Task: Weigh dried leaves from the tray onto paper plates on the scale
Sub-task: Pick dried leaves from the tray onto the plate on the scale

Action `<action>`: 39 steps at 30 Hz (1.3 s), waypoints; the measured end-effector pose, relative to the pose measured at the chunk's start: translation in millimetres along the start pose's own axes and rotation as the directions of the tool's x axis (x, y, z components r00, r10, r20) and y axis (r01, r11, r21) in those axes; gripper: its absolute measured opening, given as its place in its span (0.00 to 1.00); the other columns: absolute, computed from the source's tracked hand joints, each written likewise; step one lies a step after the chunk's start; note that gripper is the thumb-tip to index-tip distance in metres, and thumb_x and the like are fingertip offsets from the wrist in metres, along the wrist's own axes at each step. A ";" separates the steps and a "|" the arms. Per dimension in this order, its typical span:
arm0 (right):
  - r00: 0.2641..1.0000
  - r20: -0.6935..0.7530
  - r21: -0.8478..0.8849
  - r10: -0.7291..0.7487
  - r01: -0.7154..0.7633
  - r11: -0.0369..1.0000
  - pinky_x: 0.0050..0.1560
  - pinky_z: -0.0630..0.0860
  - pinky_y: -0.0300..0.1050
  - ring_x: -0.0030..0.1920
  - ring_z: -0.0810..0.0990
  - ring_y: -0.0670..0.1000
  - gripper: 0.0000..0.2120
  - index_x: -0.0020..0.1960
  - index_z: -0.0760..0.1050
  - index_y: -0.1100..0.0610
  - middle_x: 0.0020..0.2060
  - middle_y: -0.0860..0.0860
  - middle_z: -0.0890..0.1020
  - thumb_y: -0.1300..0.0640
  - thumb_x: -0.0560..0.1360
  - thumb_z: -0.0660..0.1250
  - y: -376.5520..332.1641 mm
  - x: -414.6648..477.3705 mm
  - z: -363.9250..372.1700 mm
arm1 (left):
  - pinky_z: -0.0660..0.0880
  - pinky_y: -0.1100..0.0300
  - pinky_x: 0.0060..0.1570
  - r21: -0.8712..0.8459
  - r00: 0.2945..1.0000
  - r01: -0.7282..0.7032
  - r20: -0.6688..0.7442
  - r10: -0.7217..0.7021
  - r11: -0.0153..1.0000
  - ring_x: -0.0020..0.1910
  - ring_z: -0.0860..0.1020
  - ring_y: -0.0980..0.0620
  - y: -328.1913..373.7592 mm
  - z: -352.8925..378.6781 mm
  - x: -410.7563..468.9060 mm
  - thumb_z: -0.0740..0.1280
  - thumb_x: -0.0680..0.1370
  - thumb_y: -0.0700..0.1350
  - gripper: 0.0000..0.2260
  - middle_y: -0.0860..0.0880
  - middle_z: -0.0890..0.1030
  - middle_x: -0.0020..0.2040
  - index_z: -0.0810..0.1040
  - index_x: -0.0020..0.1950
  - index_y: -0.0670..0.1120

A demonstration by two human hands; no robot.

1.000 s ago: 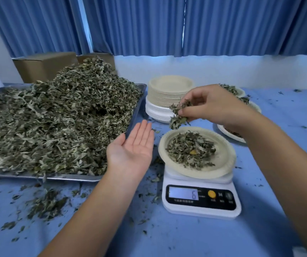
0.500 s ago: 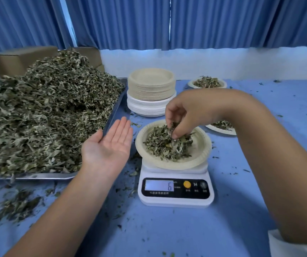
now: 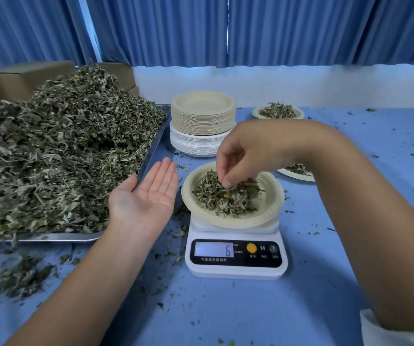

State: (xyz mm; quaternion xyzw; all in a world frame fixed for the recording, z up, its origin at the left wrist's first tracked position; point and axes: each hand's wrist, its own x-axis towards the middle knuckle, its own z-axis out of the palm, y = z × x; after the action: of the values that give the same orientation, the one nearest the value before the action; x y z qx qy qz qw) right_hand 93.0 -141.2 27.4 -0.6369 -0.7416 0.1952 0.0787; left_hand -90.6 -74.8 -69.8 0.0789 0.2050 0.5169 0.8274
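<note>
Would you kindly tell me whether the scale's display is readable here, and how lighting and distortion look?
Head view: the white digital scale shows a clear 6, without glare; its small button labels are blurred; light is soft and even; the wide lens bows the blue pleated curtains.

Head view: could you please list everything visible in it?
tray: one, silver, table left
leaves: one heap, grey-green, on tray
scale: one, white, centre, reads 6
plate: one, cream, on scale, holding leaves
plate stack: one, cream over white, behind scale
filled plates: two, pale, right rear
boxes: at least two, brown, behind tray
curtains: several panels, blue, rear
table: one, blue, leaf-strewn
left hand: one, palm up, beside scale
right hand: one, fingers pinching leaves over plate
</note>
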 end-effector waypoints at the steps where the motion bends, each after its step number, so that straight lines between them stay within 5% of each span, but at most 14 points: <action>1: 0.999 0.040 -0.023 0.034 -0.033 0.999 0.32 0.73 0.31 0.32 0.80 0.39 0.01 0.41 0.82 0.47 0.36 0.43 0.84 0.53 0.71 0.74 0.3 2.4 2.5 | 0.74 0.47 0.59 0.001 1.000 -0.001 0.001 0.001 1.000 0.58 0.78 0.39 0.1 0.1 -0.3 0.51 0.83 0.47 0.21 0.35 0.81 0.54 0.73 0.60 0.32; 6: 0.985 0.138 -0.008 0.106 -0.106 0.994 0.30 0.71 0.27 0.31 0.81 0.38 0.03 0.41 0.83 0.50 0.34 0.45 0.84 0.56 0.72 0.72 3.1 9.3 9.3 | 0.74 0.47 0.58 0.007 1.000 0.001 -0.002 -0.001 1.000 0.57 0.78 0.39 -0.4 0.3 -0.3 0.51 0.83 0.48 0.21 0.35 0.81 0.53 0.73 0.60 0.32; 14: 1.000 -0.002 0.009 0.018 -0.018 1.000 0.37 0.77 0.36 0.34 0.79 0.40 0.01 0.42 0.82 0.48 0.37 0.45 0.84 0.53 0.72 0.72 -0.8 5.5 5.9 | 0.74 0.47 0.58 0.002 1.000 0.003 0.001 -0.003 1.000 0.58 0.78 0.39 0.1 0.0 0.9 0.52 0.83 0.47 0.20 0.35 0.81 0.54 0.73 0.60 0.32; 22: 0.987 0.134 0.051 0.093 -0.101 0.994 0.32 0.75 0.32 0.33 0.83 0.40 0.02 0.43 0.81 0.54 0.33 0.46 0.85 0.58 0.74 0.69 -5.9 3.8 7.4 | 0.74 0.47 0.57 -0.002 1.000 0.004 0.003 -0.004 1.000 0.57 0.78 0.38 0.4 -0.4 0.7 0.52 0.83 0.48 0.20 0.35 0.81 0.53 0.73 0.60 0.32; 33: 0.998 0.014 0.001 0.053 -0.053 0.999 0.31 0.74 0.31 0.29 0.78 0.37 0.03 0.42 0.81 0.50 0.31 0.42 0.83 0.55 0.73 0.69 -8.3 2.3 6.0 | 0.74 0.47 0.59 -0.003 1.000 0.010 0.005 -0.010 1.000 0.58 0.78 0.39 0.8 -0.8 1.5 0.53 0.83 0.48 0.20 0.35 0.81 0.54 0.73 0.60 0.32; 39: 0.980 -0.197 -0.009 0.012 -0.014 1.000 0.36 0.72 0.34 0.36 0.78 0.43 0.03 0.47 0.81 0.49 0.36 0.45 0.81 0.53 0.73 0.72 -2.8 9.9 8.4 | 0.75 0.47 0.58 0.007 1.000 0.008 0.002 -0.008 1.000 0.57 0.79 0.39 -0.3 -0.8 2.0 0.53 0.83 0.48 0.20 0.35 0.81 0.53 0.73 0.60 0.32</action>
State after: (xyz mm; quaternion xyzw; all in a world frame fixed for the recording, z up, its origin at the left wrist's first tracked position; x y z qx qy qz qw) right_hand 85.7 -133.4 19.5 -0.6585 -0.7270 0.1278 0.1469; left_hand -89.9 -73.2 -71.2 0.0817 0.2064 0.5129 0.8292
